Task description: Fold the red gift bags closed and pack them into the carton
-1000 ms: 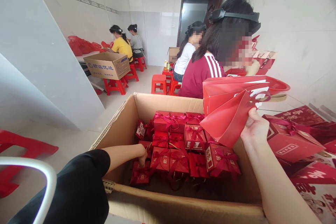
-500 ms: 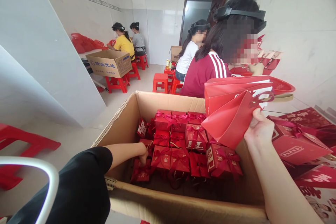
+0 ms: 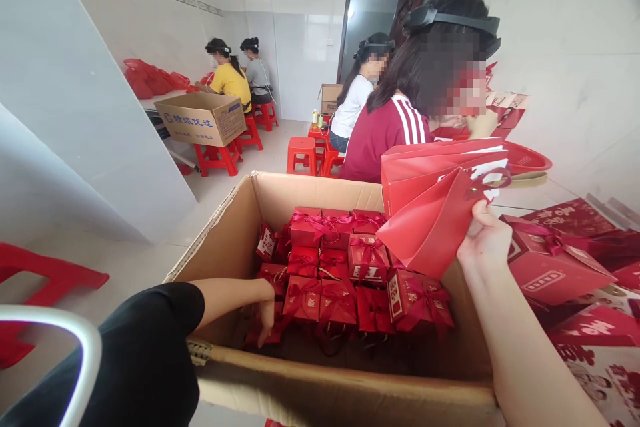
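Down in the left part of a large cardboard carton [image 3: 360, 373], my left hand [image 3: 266, 320] bends over a small red gift box [image 3: 254, 332]. Its fingers point down along the box's side, and the thumb is hidden. Several red gift boxes [image 3: 302, 298] tied with dark red ribbon bows sit in rows beside it. My right hand [image 3: 486, 237] is raised above the carton's right side, closed on a bunch of folded red gift bags [image 3: 425, 213]. A dark red loop sticks out near my fingers.
On the right lie more red gift boxes [image 3: 555, 260] and printed packaging [image 3: 590, 367]. A co-worker in a maroon top [image 3: 383, 137] sits just past the carton. Behind are red stools [image 3: 302, 155], another carton [image 3: 187, 121] and more people. A red stool [image 3: 45, 280] stands left.
My left hand has shifted lower and toward the near side of the small box, fingers now pointing down. My right hand keeps hold of the folded bags. The whole view has shifted slightly.
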A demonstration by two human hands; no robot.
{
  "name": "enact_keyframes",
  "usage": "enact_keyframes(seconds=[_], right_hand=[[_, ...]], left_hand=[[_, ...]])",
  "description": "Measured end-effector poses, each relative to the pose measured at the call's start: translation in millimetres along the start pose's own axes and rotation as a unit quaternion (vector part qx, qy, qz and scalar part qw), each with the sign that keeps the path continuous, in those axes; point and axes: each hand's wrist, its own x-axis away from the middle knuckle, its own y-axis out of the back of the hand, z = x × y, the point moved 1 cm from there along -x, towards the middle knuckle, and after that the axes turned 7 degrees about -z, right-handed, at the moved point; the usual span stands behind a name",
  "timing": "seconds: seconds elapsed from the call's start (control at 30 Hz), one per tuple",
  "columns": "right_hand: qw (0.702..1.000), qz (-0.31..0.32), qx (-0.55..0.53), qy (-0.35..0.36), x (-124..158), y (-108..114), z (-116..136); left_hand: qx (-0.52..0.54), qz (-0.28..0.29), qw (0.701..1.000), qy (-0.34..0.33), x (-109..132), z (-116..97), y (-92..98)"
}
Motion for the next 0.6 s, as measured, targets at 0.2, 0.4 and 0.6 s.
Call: enact_keyframes(seconds=[0.2, 0.4, 0.6], right_hand=[[1.000, 0.012, -0.002, 0.005, -0.5, -0.4, 1.6], [1.000, 0.006, -0.015, -0.001, -1.4, 0.1, 2.1], [1.000, 0.020, -0.015, -0.016, 0.9, 1.1, 0.2]], left_hand=[[-0.039, 0.065, 0.996, 0.052, -5.9, -6.6, 77.1], [-0.047, -0.127, 0.991, 0.020, 17.7, -2.3, 135.7], [-0.048, -0.249, 0.967, -0.019, 19.7, -16.2, 118.1]])
